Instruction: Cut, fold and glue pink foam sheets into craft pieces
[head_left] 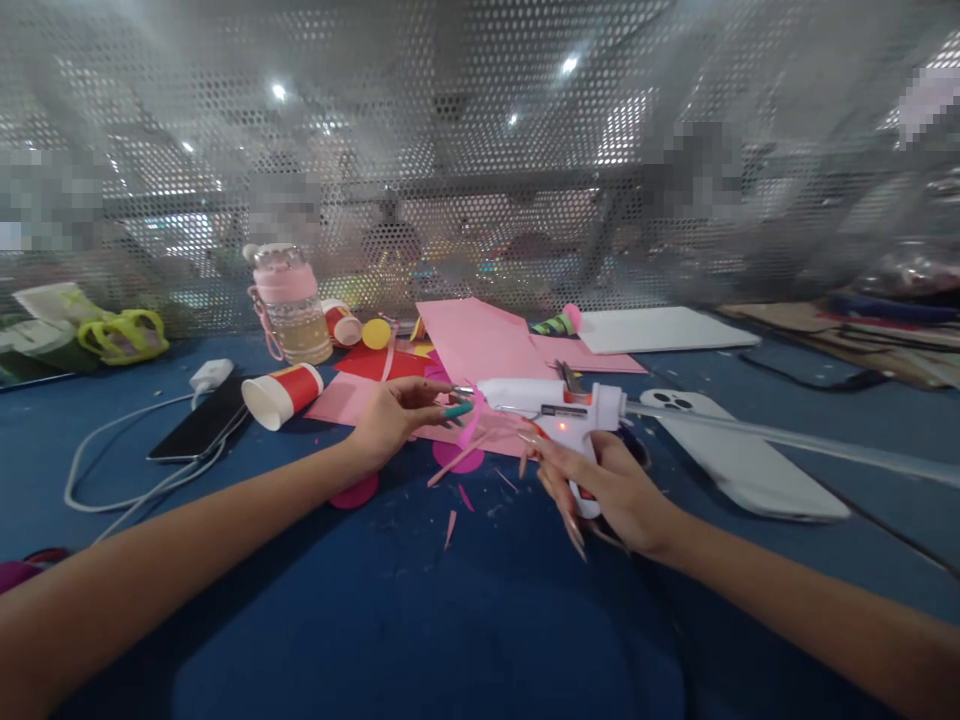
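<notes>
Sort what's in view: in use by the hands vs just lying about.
In use: white glue gun gripped by right hand; small pink paper piece at its nozzle, pinched by left hand.

Lying about: red paper cup, pink bottle, black phone, white phone, pink sheets.

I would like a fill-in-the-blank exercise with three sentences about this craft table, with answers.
1. The right hand grips a white ____ gun.
2. The red paper cup lies on its ____.
3. The left hand pinches a small ____ paper piece at the nozzle.

Answers: glue; side; pink
</notes>
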